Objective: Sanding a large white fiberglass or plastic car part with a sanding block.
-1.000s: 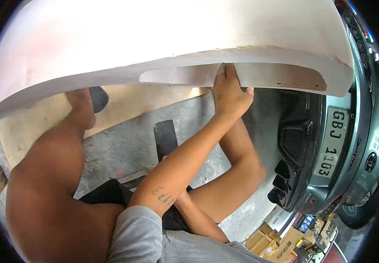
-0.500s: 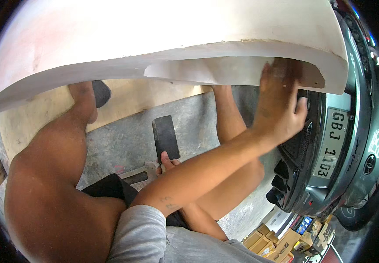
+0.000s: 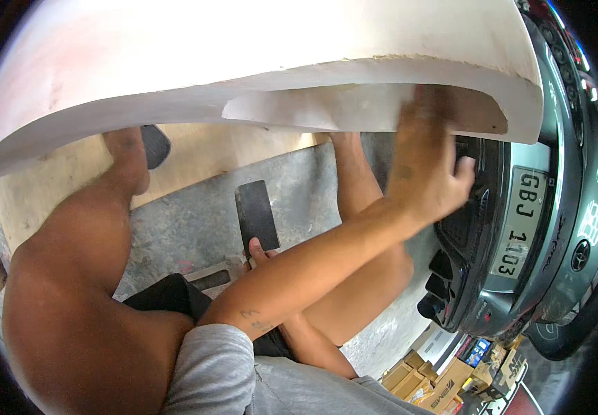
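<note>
Spanning the top of the view, the pale panel (image 3: 244, 41) showed faint pink patches and a rough, brown-flecked edge above its recess, where the left hand (image 3: 423, 159), fingers blurred, had its thumb spread and nothing visible in its grasp. Below, the right hand (image 3: 261, 254) was closed on one end of a flat black block (image 3: 256, 211). Grey floor (image 3: 167, 235) lay beneath, wooden board (image 3: 223, 145) beyond, dark car (image 3: 558, 283) and cardboard boxes (image 3: 444, 387) at right.

The grey, blotchy floor (image 3: 299, 190) carried a pale wooden board (image 3: 233, 145), where a dark flat piece (image 3: 155, 146) lay.
</note>
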The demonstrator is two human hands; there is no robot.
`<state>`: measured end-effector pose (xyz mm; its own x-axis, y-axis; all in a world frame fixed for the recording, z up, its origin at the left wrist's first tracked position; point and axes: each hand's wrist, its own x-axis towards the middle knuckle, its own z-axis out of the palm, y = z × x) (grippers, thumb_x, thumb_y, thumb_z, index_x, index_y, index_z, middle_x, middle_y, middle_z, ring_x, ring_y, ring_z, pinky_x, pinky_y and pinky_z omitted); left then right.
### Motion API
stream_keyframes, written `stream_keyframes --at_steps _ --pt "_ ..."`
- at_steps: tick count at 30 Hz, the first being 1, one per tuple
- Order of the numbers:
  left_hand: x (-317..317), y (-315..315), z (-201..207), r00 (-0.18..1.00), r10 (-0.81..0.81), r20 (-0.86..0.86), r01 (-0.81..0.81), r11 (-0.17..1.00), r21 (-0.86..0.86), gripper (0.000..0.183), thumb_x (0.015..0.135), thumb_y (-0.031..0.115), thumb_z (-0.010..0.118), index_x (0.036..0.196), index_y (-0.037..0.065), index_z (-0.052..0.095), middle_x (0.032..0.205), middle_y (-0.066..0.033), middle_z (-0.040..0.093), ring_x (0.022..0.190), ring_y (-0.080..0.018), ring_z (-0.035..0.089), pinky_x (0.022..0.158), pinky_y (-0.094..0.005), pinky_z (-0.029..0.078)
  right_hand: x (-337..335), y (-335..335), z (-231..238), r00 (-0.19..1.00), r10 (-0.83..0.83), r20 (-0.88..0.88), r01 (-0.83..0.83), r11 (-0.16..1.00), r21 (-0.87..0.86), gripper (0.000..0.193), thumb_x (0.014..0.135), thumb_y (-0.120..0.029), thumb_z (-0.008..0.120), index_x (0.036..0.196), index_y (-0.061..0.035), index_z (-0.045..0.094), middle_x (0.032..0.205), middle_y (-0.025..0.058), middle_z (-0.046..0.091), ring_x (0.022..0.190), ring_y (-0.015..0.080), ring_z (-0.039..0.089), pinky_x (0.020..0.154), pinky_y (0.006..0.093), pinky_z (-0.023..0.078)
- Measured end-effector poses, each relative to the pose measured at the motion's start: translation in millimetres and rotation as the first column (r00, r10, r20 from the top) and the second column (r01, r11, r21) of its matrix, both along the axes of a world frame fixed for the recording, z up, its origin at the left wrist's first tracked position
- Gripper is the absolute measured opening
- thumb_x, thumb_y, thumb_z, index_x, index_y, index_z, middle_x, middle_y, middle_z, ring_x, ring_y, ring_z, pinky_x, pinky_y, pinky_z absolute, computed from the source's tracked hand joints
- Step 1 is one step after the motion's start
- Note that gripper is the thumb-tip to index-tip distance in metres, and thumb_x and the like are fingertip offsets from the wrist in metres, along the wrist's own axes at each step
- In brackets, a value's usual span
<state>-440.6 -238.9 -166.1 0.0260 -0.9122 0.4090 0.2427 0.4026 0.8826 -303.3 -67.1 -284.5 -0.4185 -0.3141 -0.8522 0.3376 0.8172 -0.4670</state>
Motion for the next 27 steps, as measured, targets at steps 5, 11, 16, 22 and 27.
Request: stream_keyframes --at_steps 5,11,16,22,27 --pt "-1 -8 2 0.996 0.067 -0.057 -0.074 0.987 -0.141 0.084 0.077 0.016 0.074 0.143 -0.016 0.035 0.151 -0.0389 0.033 0.141 -0.0514 0.034 0.119 -0.0604 0.023 -3 5 -3 0.993 -0.05 0.108 0.054 0.998 -0.028 0.041 0.098 -0.049 0.066 0.089 -0.0092 0.063 0.076 0.0046 0.064 0.059 0.015 0.058 0.053 0.0314 0.047" --pt "7 -21 -138 0.716 -0.351 0.603 0.116 0.912 0.392 0.099 0.077 0.027 0.079 0.151 -0.012 0.026 0.154 -0.0324 0.037 0.145 -0.0444 0.035 0.122 -0.0471 0.028 15 40 -48 0.948 -0.102 0.302 0.255 0.811 -0.527 0.031 0.103 -0.024 0.06 0.125 -0.0023 0.056 0.112 0.0114 0.065 0.093 0.0189 0.065 0.078 0.0347 0.057" --pt "17 -5 -109 0.785 -0.444 0.432 0.172 0.826 0.537 0.099 0.076 0.027 0.079 0.15 -0.011 0.026 0.151 -0.0312 0.041 0.14 -0.05 0.037 0.117 -0.0504 0.032 -1 30 -27 0.953 -0.106 0.283 0.229 0.865 -0.447 0.025 0.101 -0.009 0.059 0.122 0.0021 0.055 0.111 0.0099 0.064 0.096 0.0183 0.064 0.078 0.0347 0.057" --pt "23 -12 -50 0.793 -0.368 0.486 0.159 0.894 0.418 0.1 0.075 0.027 0.08 0.151 -0.012 0.027 0.151 -0.0294 0.041 0.132 -0.0499 0.043 0.11 -0.0494 0.04 2 30 -18 0.988 -0.062 0.141 0.127 0.848 -0.515 0.032 0.1 -0.015 0.063 0.126 0.0011 0.055 0.116 0.0117 0.065 0.094 0.0181 0.065 0.08 0.0357 0.057" --pt "44 -24 -62 0.725 -0.352 0.592 0.27 0.936 0.226 0.106 0.075 0.029 0.081 0.155 -0.009 0.023 0.157 -0.028 0.036 0.13 -0.0396 0.054 0.107 -0.0428 0.047 -1 22 -30 0.93 -0.221 0.294 0.331 0.851 -0.407 0.025 0.098 -0.02 0.065 0.113 0.0006 0.062 0.098 0.0099 0.068 0.079 0.0151 0.062 0.067 0.0325 0.051"
